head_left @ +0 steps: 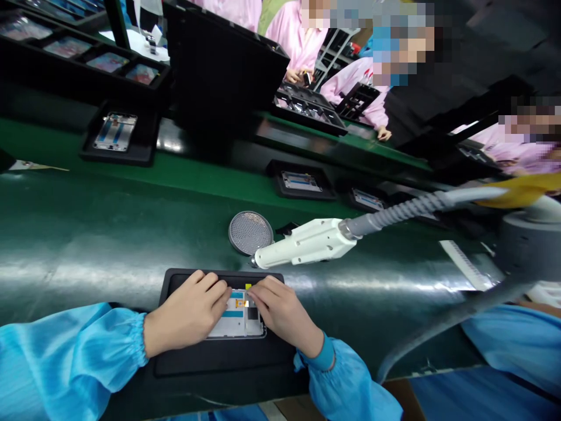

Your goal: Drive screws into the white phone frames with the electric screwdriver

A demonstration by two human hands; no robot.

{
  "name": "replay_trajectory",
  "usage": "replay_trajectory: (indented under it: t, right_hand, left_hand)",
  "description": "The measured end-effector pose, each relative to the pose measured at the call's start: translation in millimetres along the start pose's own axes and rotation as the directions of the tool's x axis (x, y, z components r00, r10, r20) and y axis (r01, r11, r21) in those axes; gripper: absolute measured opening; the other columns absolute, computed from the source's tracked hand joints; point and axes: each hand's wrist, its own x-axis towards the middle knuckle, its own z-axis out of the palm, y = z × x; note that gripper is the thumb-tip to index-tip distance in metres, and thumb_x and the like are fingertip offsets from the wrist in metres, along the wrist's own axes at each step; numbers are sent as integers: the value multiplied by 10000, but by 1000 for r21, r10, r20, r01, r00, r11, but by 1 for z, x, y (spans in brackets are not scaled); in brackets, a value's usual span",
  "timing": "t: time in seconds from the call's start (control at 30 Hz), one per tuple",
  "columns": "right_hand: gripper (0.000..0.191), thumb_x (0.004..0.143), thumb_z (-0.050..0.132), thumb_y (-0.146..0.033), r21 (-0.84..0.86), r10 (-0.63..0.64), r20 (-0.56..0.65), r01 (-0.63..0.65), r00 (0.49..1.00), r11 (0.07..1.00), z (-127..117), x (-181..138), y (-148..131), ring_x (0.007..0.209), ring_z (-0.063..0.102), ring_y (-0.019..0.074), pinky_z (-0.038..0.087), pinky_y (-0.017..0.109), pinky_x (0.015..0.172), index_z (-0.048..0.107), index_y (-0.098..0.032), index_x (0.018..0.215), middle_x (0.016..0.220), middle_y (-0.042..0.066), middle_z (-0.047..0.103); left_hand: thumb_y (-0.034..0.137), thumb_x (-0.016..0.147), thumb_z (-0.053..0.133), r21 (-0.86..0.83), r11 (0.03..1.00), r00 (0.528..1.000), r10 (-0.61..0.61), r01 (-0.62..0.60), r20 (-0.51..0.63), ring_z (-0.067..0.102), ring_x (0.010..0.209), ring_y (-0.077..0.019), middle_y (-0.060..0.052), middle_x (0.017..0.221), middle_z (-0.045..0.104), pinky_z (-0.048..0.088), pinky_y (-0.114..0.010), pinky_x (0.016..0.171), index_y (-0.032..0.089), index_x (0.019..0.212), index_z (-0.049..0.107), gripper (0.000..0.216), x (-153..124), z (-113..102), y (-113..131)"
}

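Blue sleeves (79,356) cross the lower frame; at bottom centre, left hand (188,313) and right hand (287,313) bend their fingers (217,292) over a phone shell (231,328) in a tray (219,358) (whether gripping, I cannot tell).

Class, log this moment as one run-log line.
left hand: over left end of phone frame | right hand: at right end | phone frame: in black tray | white nozzle: beyond tray

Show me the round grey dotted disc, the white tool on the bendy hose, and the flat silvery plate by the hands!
Round grey dotted disc (250,232): head view, middle of its dotted top.
White tool (309,241): head view, middle of its body.
Flat silvery plate (232,328): head view, pale lower part.
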Motion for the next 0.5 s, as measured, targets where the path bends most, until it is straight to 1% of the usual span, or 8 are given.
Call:
replay_trajectory:
  t: [0.1, 0.2, 0.3, 0.37, 0.5]
  right_hand:
    - [140, 934, 513, -116, -38, -3, 12, 3, 1000, 999, -3, -3, 2, 768, 552, 144, 517, 270, 684, 648, -152, 932, 819, 56, 618]
    - [192, 927, 480, -76, -80, -17, 45, 21, 999, 997, -7, -4, 2, 766, 534, 149, 503, 276, 681, 652, -139, 986, 834, 67, 611]
    - [224, 916, 449, -47, -121, -44, 109, 57, 993, 991, -12, -1, 0, 764, 508, 158, 481, 289, 687, 652, -132, 959, 823, 69, 602]
    - [242, 913, 428, -38, -154, -67, 153, 91, 986, 984, -15, 2, -2, 751, 483, 169, 449, 304, 661, 651, -130, 932, 799, 67, 587]
    - [232, 924, 420, -59, -235, -111, 198, 157, 974, 959, -19, 5, -8, 753, 456, 188, 399, 334, 641, 648, -99, 943, 795, 76, 580]
  left_hand:
    - [174, 941, 527, 18, 1000, 1000, 17, -17, 18, 519, 846, -267, -134, 992, 604, 377, -400, 679, 44, 1135, 637, 258, 0, -1, 0]
    - [164, 940, 514, 22, 999, 999, 28, -28, 27, 521, 857, -270, -140, 997, 616, 368, -404, 684, 50, 1104, 653, 244, 1, -2, 0]
    - [151, 940, 502, 22, 999, 999, 37, -38, 29, 528, 869, -273, -142, 1022, 630, 363, -409, 692, 53, 1080, 667, 237, 3, -5, 0]
    - [143, 936, 504, 24, 999, 999, 44, -44, 27, 533, 871, -273, -143, 1043, 637, 359, -410, 692, 54, 1083, 670, 239, 4, -6, -1]
    - [147, 938, 506, 11, 999, 999, 52, -52, 15, 545, 864, -275, -150, 1057, 647, 358, -411, 691, 45, 1098, 669, 250, 5, -8, -1]
